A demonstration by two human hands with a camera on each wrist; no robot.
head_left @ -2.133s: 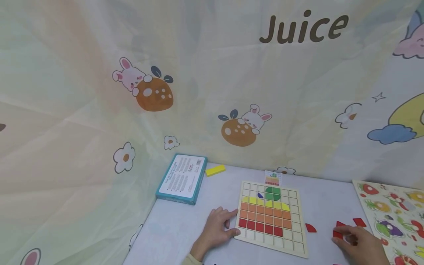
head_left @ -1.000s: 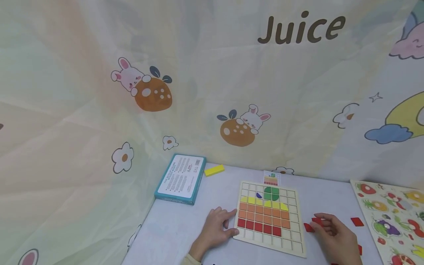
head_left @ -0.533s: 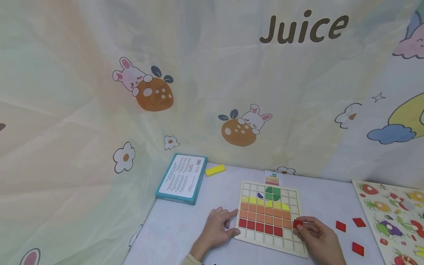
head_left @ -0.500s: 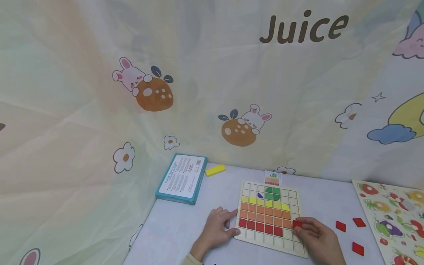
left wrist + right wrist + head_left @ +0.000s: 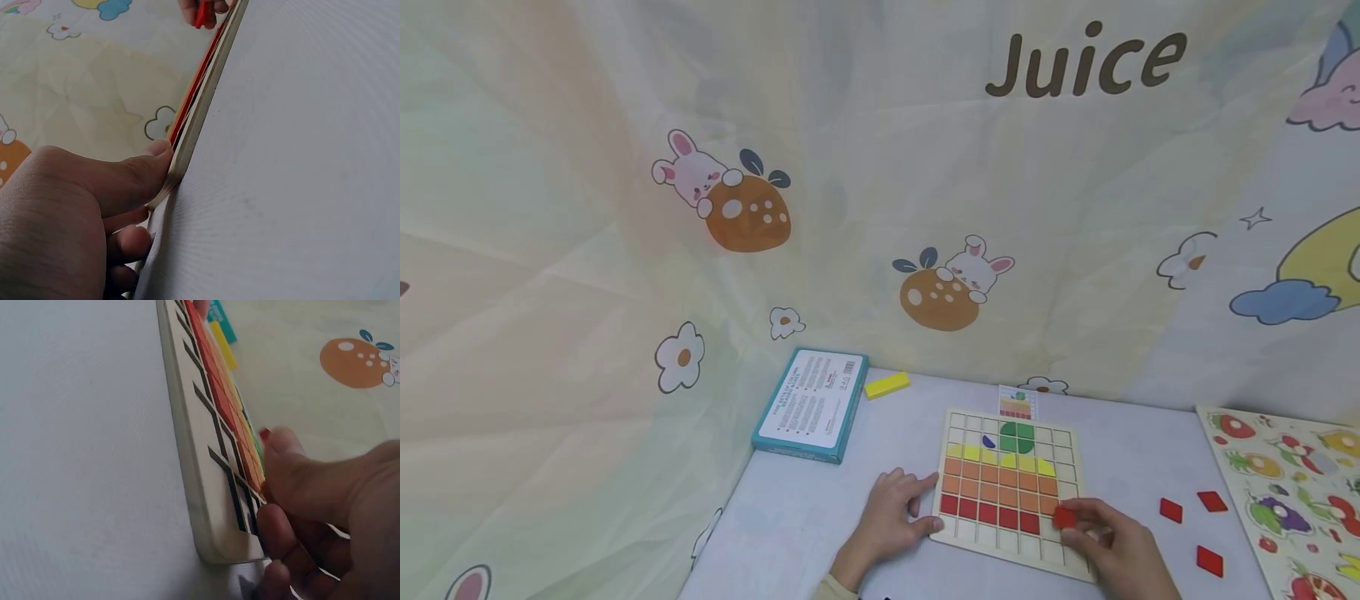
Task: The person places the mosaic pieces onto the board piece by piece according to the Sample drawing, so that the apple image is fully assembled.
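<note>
A pale wooden grid board lies on the table, with green, blue, yellow, orange and red tiles set in its cells. At its left edge my left hand touches the frame with index finger and thumb; in the left wrist view the thumb rests on the rim. My right hand pinches a red tile between thumb and fingertips over the right side of the board, just right of the red row. Fingers cover part of that tile, so its full shape cannot be told. Only a sliver of the red tile shows in the right wrist view.
Loose red diamond tiles lie right of the board. Beyond them is a fruit-picture board. A small pattern card sits behind the grid, a teal box and a yellow block at back left.
My right hand has moved left from the loose red tiles to the board, carrying a red tile. A rounded red tile beside the board is no longer visible. My left hand stays put.
</note>
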